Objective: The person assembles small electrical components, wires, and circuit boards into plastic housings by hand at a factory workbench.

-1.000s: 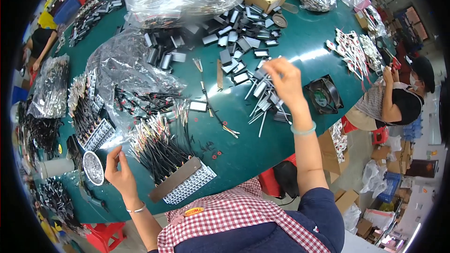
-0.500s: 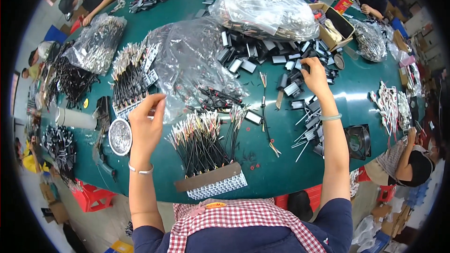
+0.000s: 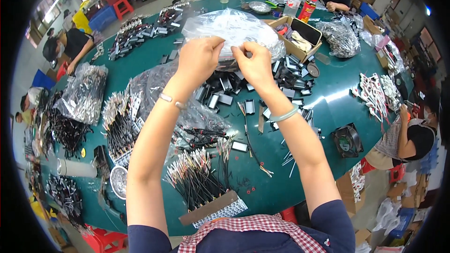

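Both my arms stretch forward over the table, in front of a large clear plastic bag [image 3: 225, 21] filled with parts. My left hand [image 3: 199, 58] has its thumb and fingers pinched together before the bag's middle. Close beside it, my right hand [image 3: 255, 63] curls thumb and forefinger into a pinch. Whether they grip the bag's film or something small cannot be made out. Below the hands lie loose black and grey rectangular housings [image 3: 220, 99] and a second clear bag [image 3: 157, 82]. Nearer me stands a bundle of black cables [image 3: 199, 178] with stripped coloured ends, beside a brown strip [image 3: 208, 207].
A cardboard box [image 3: 307, 52] holds small items behind the housings, near a red bottle [image 3: 307, 8]. A black fan [image 3: 347, 140] sits at right. A white cylinder [image 3: 77, 167] and metal bowl [image 3: 119, 182] are at left. Other people work around the table.
My hands have moved forward and together, from wide apart over the table to in front of the large bag. The view has tilted up, showing more of the room.
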The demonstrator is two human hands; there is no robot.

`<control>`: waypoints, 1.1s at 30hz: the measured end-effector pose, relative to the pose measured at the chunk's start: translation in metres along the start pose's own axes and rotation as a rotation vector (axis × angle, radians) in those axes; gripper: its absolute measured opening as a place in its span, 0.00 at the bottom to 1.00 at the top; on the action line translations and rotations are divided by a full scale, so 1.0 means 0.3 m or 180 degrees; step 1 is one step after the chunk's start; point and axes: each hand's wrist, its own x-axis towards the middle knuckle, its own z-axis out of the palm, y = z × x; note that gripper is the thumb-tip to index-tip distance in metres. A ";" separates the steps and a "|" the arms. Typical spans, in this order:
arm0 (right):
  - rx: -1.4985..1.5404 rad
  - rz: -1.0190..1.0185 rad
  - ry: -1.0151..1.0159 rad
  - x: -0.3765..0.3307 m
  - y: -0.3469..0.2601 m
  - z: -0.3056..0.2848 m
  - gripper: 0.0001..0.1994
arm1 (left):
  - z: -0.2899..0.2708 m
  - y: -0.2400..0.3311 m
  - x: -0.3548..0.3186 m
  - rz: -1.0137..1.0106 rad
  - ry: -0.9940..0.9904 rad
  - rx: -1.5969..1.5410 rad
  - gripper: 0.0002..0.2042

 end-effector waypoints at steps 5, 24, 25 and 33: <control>0.0400 -0.0585 0.0590 -0.114 -0.134 -0.040 0.12 | -0.003 0.004 0.057 -0.0326 0.0246 -0.0731 0.07; 0.0211 -0.1172 0.0634 -0.219 -0.165 -0.043 0.07 | 0.205 -0.080 0.246 -0.2509 -0.0991 -0.3473 0.07; 0.0209 -0.1122 0.0536 -0.221 -0.157 -0.053 0.07 | 0.205 -0.076 0.246 -0.2509 -0.0988 -0.3589 0.07; 0.0806 -0.0170 0.0933 -0.125 0.009 -0.174 0.13 | 0.211 -0.020 0.247 -0.2715 -0.0775 -0.4355 0.06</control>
